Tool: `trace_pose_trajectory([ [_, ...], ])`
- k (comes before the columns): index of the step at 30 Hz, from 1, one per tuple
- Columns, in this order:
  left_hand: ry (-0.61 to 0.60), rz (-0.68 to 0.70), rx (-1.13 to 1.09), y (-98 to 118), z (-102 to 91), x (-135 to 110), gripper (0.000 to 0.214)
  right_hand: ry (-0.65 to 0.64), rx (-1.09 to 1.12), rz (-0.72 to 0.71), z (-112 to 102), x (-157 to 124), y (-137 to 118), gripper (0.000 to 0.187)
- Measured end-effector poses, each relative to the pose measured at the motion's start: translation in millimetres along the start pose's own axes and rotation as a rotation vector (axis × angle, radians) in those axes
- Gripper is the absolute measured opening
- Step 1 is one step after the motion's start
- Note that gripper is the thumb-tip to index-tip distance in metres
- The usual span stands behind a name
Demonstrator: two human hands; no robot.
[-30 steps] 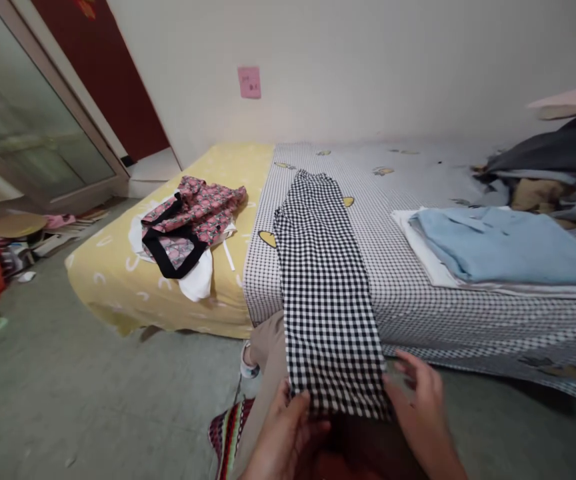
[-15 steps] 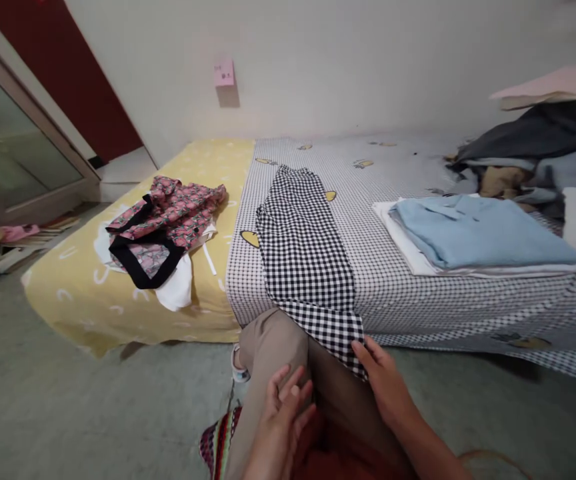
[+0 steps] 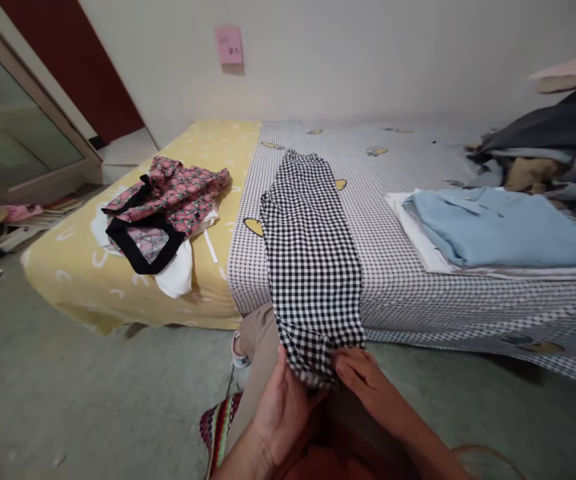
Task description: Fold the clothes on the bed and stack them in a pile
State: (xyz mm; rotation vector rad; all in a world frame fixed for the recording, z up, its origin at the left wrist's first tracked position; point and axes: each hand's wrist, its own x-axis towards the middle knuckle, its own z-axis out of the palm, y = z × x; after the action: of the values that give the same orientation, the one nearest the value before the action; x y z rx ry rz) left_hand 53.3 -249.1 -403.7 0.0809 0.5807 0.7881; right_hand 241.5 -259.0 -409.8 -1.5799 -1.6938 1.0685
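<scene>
Black-and-white checked trousers (image 3: 313, 257), folded lengthwise, stretch from the bed down over my knee. Their gathered waist lies at the far end, and the leg ends are close to me. My left hand (image 3: 284, 407) holds the left edge of the near end, thumb up along the cloth and the other fingers mostly hidden beneath. On the right of that end, my right hand (image 3: 363, 380) has its fingers curled over the fabric. Between the two hands the cloth is bunched and slightly blurred.
A pink patterned garment with black trim (image 3: 168, 207) lies on the yellow sheet (image 3: 68, 280) at left. To the right sit a folded light-blue garment (image 3: 508, 230) on white cloth and a heap of clothes (image 3: 558, 147). A pink note (image 3: 229, 45) is on the wall.
My left hand has risen from my lap to the near end of the trousers and taken hold. My right hand has shifted slightly left, bringing that end inward. The view has tilted down a little.
</scene>
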Motion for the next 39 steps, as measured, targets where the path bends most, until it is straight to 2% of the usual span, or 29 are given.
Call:
trace_pose_trajectory([
  [2, 0.015, -0.030, -0.036, -2, -0.4, 0, 0.044, -0.019, -0.047, 0.000, 2, -1, -1, 0.043],
  [4, 0.090, -0.036, -0.035, -5, -1.3, 0, 0.027, -0.017, -0.092, 0.007, 5, -3, -3, 0.038],
  [6, 0.144, -0.007, -0.027, -7, -1.3, 0, 0.026, -0.006, -0.158, -0.020, 9, -6, -5, 0.035],
  [7, 0.149, 0.006, -0.027, -8, -0.6, 0, 0.029, 0.005, -0.205, -0.047, 12, -7, -6, 0.042],
  [9, 0.129, 0.025, -0.028, -10, 1.1, -1, 0.031, 0.030, -0.313, -0.110, 18, -9, -6, 0.067],
  [10, 0.116, 0.042, -0.027, -10, 1.7, -2, 0.031, 0.043, -0.359, -0.133, 21, -9, -6, 0.071],
  [11, 0.108, 0.064, -0.021, -11, 1.8, -2, 0.029, 0.061, -0.383, -0.145, 23, -9, -5, 0.066],
  [14, 0.096, 0.113, 0.020, -11, -1.5, -3, 0.027, 0.143, -0.280, -0.116, 23, -6, 0, 0.029],
  [17, 0.027, 0.083, 0.048, -9, -7.0, -3, 0.045, 0.308, -0.123, -0.091, 13, -3, 2, 0.031],
  [19, -0.011, 0.083, 0.040, -8, -8.5, -3, 0.051, 0.386, -0.136, -0.162, 7, -3, 0, 0.030],
  [22, 0.047, 0.139, -0.014, -8, -5.3, -3, 0.039, 0.281, -0.093, -0.214, 4, -3, -6, 0.030],
  [25, 0.089, 0.085, -0.053, -8, 1.6, -4, 0.044, 0.151, 0.089, -0.063, 6, -1, -10, 0.040],
  [28, 0.119, 0.119, 0.020, -9, 6.8, -4, 0.048, 0.130, 0.157, 0.023, 7, 0, -9, 0.044],
  [31, 0.157, 0.195, 0.075, -13, 8.7, -1, 0.051, 0.110, 0.086, -0.097, 12, -4, -8, 0.032],
  [32, 0.162, 0.193, 0.079, -15, 8.9, -1, 0.050, 0.095, 0.032, -0.162, 16, -5, -7, 0.035],
  [34, 0.156, 0.176, 0.077, -17, 9.4, 1, 0.050, 0.099, -0.064, -0.251, 24, -6, -6, 0.048],
  [35, 0.145, 0.167, 0.074, -18, 9.7, 1, 0.052, 0.124, -0.083, -0.249, 28, -6, -6, 0.043],
  [37, 0.122, 0.156, 0.072, -18, 10.0, 0, 0.057, 0.205, -0.040, -0.138, 33, -5, -4, 0.026],
  [39, 0.120, 0.166, 0.077, -17, 9.4, -1, 0.058, 0.264, 0.057, 0.021, 31, -4, -4, 0.027],
])
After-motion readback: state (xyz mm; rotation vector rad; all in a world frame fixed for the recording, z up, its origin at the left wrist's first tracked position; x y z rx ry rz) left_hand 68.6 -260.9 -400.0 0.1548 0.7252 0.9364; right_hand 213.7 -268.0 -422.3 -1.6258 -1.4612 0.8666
